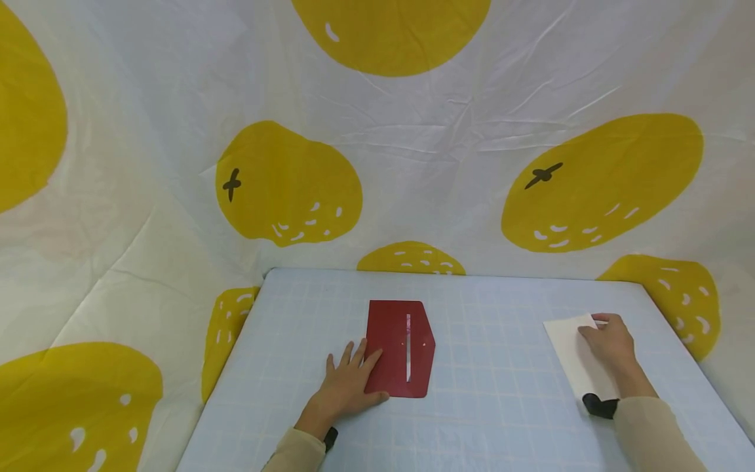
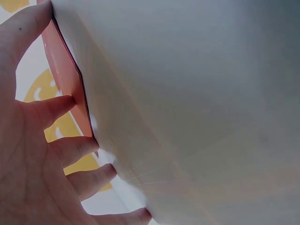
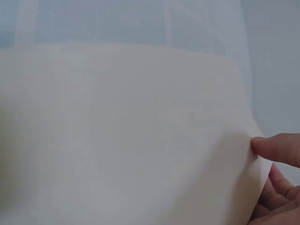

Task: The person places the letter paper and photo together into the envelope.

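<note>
White cloth backdrop [image 1: 413, 124] fills the upper two thirds of the head view, creased and wrinkled, printed with large mustard-yellow fruit shapes [image 1: 601, 183] bearing small dark stem marks and white flecks; it wraps round at left and right. Pale blue table surface [image 1: 501, 393] with a faint grid of lighter lines occupies the lower centre and lower right, its far edge meeting the cloth just below mid-frame. Light is even and soft, shadows faint.
</note>
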`<state>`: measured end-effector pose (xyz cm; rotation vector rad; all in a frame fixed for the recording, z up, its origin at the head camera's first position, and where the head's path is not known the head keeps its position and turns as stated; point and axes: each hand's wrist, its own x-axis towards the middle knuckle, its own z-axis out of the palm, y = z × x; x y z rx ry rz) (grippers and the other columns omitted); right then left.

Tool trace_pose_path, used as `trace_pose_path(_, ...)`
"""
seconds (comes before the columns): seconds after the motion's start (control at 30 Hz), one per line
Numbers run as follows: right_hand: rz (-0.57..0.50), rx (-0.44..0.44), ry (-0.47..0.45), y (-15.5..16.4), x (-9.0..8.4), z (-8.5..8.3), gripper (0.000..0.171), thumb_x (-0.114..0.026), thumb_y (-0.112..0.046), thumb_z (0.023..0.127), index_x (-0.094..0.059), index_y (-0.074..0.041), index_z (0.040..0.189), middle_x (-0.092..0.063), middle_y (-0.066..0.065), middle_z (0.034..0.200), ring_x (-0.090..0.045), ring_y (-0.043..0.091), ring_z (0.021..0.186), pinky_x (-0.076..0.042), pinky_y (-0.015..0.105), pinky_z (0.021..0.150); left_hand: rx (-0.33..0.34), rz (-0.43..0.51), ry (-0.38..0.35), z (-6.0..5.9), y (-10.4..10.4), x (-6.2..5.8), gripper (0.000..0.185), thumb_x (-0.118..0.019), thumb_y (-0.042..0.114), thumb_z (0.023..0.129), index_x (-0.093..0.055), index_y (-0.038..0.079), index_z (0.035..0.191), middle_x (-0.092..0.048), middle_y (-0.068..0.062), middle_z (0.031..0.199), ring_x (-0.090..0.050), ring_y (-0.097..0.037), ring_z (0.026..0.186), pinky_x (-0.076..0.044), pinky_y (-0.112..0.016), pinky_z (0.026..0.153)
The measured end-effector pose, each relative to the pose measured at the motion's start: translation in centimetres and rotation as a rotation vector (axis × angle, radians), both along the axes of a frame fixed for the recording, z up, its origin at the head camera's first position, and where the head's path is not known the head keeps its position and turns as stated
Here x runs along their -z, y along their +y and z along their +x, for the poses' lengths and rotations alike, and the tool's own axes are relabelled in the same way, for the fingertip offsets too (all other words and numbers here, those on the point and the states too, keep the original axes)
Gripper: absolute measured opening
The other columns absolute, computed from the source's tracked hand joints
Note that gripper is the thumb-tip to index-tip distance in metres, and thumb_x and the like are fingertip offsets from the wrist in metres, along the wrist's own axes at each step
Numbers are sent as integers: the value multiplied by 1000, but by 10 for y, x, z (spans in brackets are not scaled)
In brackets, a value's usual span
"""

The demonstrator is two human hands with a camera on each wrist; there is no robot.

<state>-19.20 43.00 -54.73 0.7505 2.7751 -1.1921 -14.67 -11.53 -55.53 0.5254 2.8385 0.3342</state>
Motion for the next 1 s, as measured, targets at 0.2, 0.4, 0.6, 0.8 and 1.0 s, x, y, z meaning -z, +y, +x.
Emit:
trace_pose_path(0.2, -63, -6, 47, 5, 7, -3, 65, -56, -28, 99, -33, 6, 149, -43, 39, 133, -52, 48, 109, -49, 47, 78, -5, 6, -2, 1, 0, -2, 92, -73, 61, 80, -38, 22, 155, -28, -14, 161, -21, -43, 145, -19, -74, 106)
trace_pose_path(0.4, -239, 36, 59, -8, -2, 0, 69, -60, -29, 99, -30, 3, 152, -44, 34, 133, -56, 31, 94, -50, 27, 61, -4, -1, 9, 0, 0, 1, 93, -73, 62, 79, -38, 23, 155, -28, -14, 161, -21, -43, 145, -20, -74, 106)
trace_pose_path(0.6, -314, 69, 91, -26, -7, -1, 67, -61, -27, 100, -30, 1, 153, -49, 25, 128, -56, 15, 78, -51, 25, 61, -1, -5, 2, -1, -1, 5, 92, -72, 63, 80, -37, 24, 156, -27, -14, 161, -20, -42, 145, -19, -74, 106)
trace_pose_path(0.8, -387, 81, 154, -48, -9, -6, 66, -63, -24, 100, -32, 1, 151, -53, 19, 122, -60, 10, 79, -55, 23, 66, -3, -7, 5, -1, -1, 4, 93, -72, 63, 79, -37, 23, 155, -27, -14, 161, -21, -42, 145, -19, -74, 106)
trace_pose_path(1.0, -430, 67, 209, -73, -13, -9, 62, -64, -22, 100, -35, 0, 149, -58, 14, 110, -63, 9, 78, -57, 25, 67, -3, 0, 6, 0, -1, 2, 93, -73, 62, 79, -37, 23, 155, -27, -14, 161, -21, -43, 145, -19, -74, 106)
